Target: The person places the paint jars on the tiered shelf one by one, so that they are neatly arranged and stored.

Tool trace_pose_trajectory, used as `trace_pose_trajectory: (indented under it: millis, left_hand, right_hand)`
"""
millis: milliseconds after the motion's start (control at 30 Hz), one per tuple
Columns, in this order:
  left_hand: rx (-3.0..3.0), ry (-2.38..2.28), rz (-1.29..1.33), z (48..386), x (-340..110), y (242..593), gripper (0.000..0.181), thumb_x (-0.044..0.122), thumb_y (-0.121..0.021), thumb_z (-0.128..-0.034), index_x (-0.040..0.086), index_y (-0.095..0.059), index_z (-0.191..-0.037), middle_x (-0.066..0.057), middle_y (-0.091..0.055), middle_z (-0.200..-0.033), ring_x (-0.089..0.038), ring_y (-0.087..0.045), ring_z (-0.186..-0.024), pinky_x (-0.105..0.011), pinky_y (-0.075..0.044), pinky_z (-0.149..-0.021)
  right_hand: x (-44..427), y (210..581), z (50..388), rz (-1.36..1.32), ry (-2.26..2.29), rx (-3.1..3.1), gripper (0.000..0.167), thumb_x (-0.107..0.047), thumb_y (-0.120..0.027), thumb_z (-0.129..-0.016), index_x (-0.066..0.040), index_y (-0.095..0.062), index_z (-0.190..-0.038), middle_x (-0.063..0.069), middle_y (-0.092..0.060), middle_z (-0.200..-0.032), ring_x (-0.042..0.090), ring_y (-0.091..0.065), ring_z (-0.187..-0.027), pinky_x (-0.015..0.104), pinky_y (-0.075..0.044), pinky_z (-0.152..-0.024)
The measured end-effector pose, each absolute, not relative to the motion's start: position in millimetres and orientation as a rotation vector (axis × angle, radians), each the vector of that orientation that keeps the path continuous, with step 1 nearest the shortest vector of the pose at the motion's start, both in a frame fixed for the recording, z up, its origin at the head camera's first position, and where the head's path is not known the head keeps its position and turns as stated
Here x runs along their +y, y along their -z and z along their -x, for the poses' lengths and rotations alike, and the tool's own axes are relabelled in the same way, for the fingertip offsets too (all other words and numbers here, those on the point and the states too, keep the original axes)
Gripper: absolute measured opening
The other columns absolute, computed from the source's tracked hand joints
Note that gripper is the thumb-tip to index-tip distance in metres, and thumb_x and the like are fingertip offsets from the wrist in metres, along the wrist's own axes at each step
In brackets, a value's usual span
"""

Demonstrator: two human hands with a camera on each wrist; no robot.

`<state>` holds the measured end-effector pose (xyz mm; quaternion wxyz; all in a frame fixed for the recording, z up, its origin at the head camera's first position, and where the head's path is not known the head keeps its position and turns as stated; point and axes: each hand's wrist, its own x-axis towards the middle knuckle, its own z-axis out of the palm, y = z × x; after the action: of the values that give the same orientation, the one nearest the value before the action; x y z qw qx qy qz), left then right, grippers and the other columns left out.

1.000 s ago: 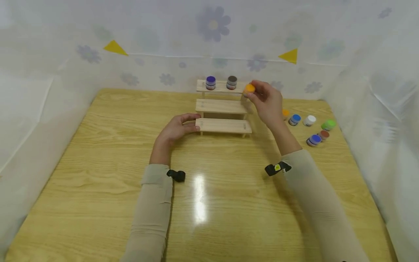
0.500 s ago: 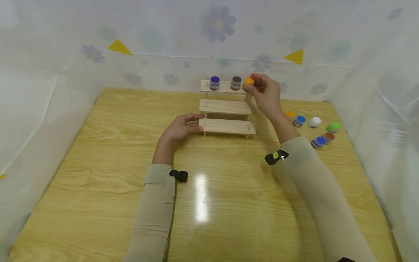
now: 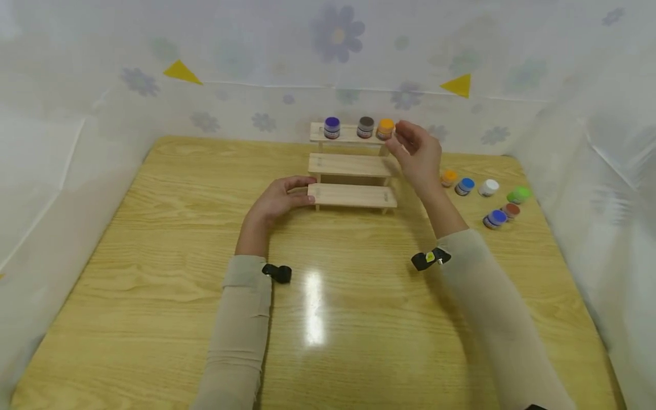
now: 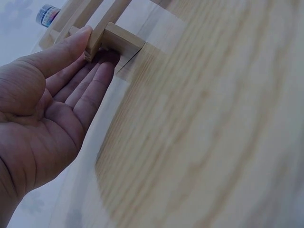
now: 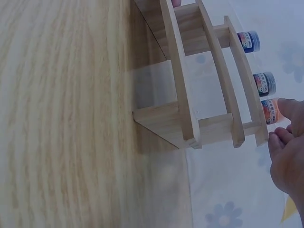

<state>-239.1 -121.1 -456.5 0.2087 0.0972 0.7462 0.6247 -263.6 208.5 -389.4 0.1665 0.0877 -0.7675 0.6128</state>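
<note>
Orange jar (image 3: 385,129): upright on the top step of the wooden stand (image 3: 352,196), at that step's right end. Right hand (image 3: 421,158) is at the jar's right side, thumb and fingers spread with a narrow gap between, not gripping it; can't tell if a fingertip touches. Just left of it on the same step: grey-lidded jar (image 3: 365,127), then a wider gap, then purple-lidded jar (image 3: 332,128) near the left end. Both upright.

Left hand (image 3: 277,199) holds the stand by the left end of the lowest step: thumb on top, fingers behind and below.

Stand has three steps, sits near the middle of the table's (image 3: 338,296) back edge.

Other jars, all toward the table's back right corner: second orange jar (image 3: 449,178) closest to the right forearm, then blue jar (image 3: 464,186), white jar (image 3: 489,188), and green jar (image 3: 519,195) by the right edge. In front of those, brown jar (image 3: 511,212) and violet-blue jar (image 3: 495,219), close together.

Behind the table: pale flowered curtain (image 3: 256,45) with two yellow triangles (image 3: 457,86). Beige sleeves (image 3: 241,330) on both arms.
</note>
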Motion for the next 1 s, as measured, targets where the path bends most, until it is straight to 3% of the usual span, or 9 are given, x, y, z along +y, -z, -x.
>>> trace_pose_trajectory:
  millis: [200,633,1000]
  left_hand:
    - [2.058,-1.74,-0.263,239.3,-122.1,458.1,0.054,0.013,-0.078,-0.0988,0.01,-0.06,-0.149,-0.006,-0.047,-0.164,-0.03,-0.047,-0.149,-0.044,-0.041,-0.12]
    - [2.028,-1.768,-0.268,240.4,-120.6,459.9,0.054,0.011,-0.077,-0.0987,0.008,-0.059,-0.15,-0.008,-0.049,-0.161,-0.031,-0.047,-0.149,-0.044,-0.043,-0.119]
    - [2.045,-1.739,-0.262,239.7,-120.9,458.4,0.055,0.013,-0.078,-0.0983,0.009,-0.059,-0.15,-0.01,-0.053,-0.159,-0.031,-0.05,-0.146,-0.043,-0.044,-0.119]
  right_hand:
    - [212.9,401.3,244.1,-0.226,-1.773,-2.135,0.049,0.001,-0.074,-0.098,0.01,-0.058,-0.143,0.03,-0.059,-0.143,0.035,-0.057,-0.138,0.034,-0.046,-0.116]
    - [257.2,430.2,184.9,-0.063,-1.666,-2.254,0.045,-0.008,-0.077,-0.098,0.003,-0.065,-0.14,0.014,-0.068,-0.135,0.032,-0.063,-0.132,0.027,-0.052,-0.108]
    - [322.2,439.3,132.0,0.188,-1.683,-2.244,0.045,-0.003,-0.08,-0.094,0.008,-0.066,-0.135,0.001,-0.074,-0.12,0.014,-0.07,-0.114,0.014,-0.055,-0.092]
